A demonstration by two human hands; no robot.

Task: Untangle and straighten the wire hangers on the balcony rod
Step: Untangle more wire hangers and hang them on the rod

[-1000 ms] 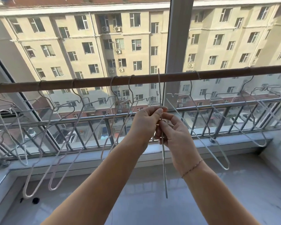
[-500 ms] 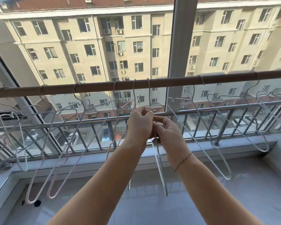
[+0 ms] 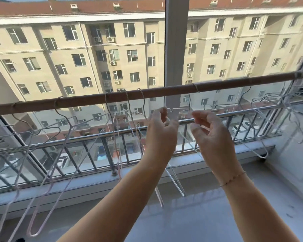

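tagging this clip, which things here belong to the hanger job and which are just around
Job: left hand, right hand, white hanger between them, other hangers, rod.
Just around: railing, window post, building opposite, bracelet.

Bright daylight from outside, edges warped, left hand (image 3: 162, 135) & right hand (image 3: 212, 138) prob. blurred.
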